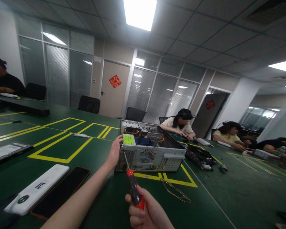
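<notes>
A grey metal computer case (173,161) lies on its side on the green table, its top uncovered and coloured wires showing inside. At its near left corner sits a power supply (129,140) with a bright yellow-green label. My left hand (114,152) grips the left side of the case beside that label, fingers bent over the upper edge. In my right hand (147,208) is a red and black screwdriver (133,186), its shaft pointing up and away towards the vented back panel. Whether the tip touches the panel, I cannot tell.
A white power bank (41,187), a dark phone (62,190) and a hard drive (8,152) lie at the left. Glasses (175,190) rest in front of the case. Black parts (200,156) lie to its right. Several people sit around the tables.
</notes>
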Motion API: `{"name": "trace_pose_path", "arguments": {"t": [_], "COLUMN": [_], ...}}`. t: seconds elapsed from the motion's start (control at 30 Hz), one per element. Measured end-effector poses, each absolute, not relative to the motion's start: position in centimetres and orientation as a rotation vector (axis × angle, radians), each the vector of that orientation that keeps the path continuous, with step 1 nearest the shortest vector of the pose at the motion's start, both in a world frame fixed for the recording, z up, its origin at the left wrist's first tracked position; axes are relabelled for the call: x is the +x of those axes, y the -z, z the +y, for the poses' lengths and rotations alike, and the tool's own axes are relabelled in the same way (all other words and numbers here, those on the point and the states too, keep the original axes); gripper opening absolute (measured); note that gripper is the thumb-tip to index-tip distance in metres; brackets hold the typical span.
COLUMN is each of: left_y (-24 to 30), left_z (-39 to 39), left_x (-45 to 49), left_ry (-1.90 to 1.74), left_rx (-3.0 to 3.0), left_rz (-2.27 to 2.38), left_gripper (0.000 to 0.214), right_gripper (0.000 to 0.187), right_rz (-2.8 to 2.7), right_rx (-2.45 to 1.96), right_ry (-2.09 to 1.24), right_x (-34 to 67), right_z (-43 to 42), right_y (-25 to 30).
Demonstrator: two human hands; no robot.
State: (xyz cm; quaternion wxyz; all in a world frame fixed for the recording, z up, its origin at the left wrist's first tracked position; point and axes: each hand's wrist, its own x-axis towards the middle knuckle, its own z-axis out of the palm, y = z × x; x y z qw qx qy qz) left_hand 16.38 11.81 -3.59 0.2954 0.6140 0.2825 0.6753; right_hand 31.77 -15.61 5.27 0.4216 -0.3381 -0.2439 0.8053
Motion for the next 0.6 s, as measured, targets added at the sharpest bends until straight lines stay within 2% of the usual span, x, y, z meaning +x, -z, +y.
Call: {"name": "trace_pose_path", "arguments": {"t": [0.1,0.23,0.37,0.5,0.6], "left_y": [3.4,3.5,3.6,3.6,3.4], "left_z": [11.8,11.8,12.0,12.0,11.9], "left_x": [16.4,16.4,16.4,16.5,16.5], "left_ry": [-1.799,-1.8,-1.817,-1.831,-1.826], "left_rx": [1.628,1.643,1.664,1.665,1.665], "left_rz": [0.737,0.743,0.756,0.755,0.755], "left_gripper": [0.066,0.07,0.072,0.072,0.071], "right_gripper": [0.03,0.027,0.032,0.048,0.042], "right_rz": [-0.485,-0.484,-0.517,-0.667,-0.622], "right_rx": [-0.852,-0.849,-0.861,-0.934,-0.921], "right_ry": [-1.967,-1.997,-1.948,-1.992,-1.964], "right_x": [31.5,31.3,31.6,32.1,31.9], "right_z": [-15.6,-15.6,-15.7,-15.8,-15.8], "right_y": [-6.2,-6.8,-6.3,-5.9,-6.1]}}
